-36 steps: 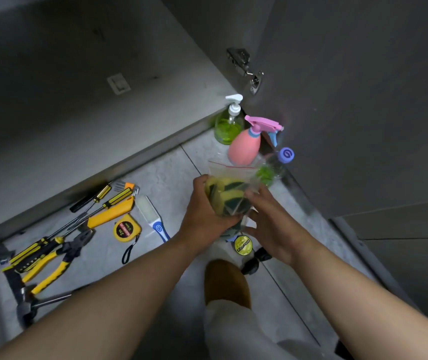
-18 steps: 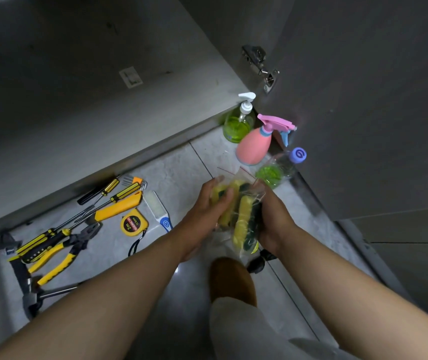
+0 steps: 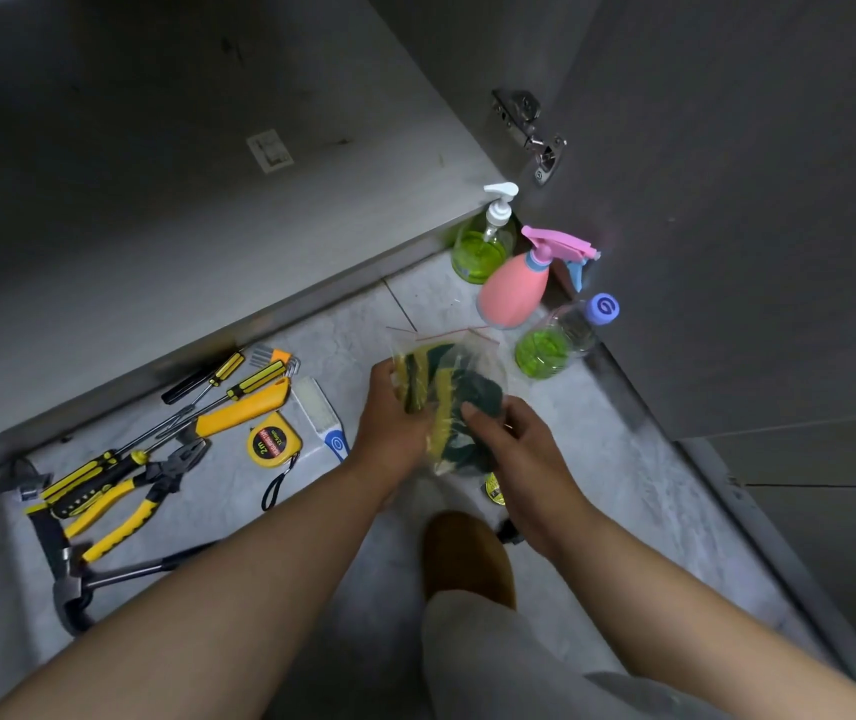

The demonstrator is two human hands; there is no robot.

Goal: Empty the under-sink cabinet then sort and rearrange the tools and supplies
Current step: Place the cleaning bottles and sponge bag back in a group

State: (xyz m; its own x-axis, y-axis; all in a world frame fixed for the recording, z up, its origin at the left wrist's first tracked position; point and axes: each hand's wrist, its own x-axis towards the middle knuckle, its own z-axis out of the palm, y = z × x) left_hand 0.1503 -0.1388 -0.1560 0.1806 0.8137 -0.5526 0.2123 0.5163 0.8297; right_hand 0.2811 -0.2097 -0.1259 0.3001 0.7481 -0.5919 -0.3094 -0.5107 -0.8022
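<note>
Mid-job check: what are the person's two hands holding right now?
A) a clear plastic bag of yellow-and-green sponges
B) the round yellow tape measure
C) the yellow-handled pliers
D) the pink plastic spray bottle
A: the left hand and right hand both grip the clear plastic bag of yellow-and-green sponges, while the pink plastic spray bottle, round yellow tape measure and yellow-handled pliers sit untouched on the grey floor.
</note>
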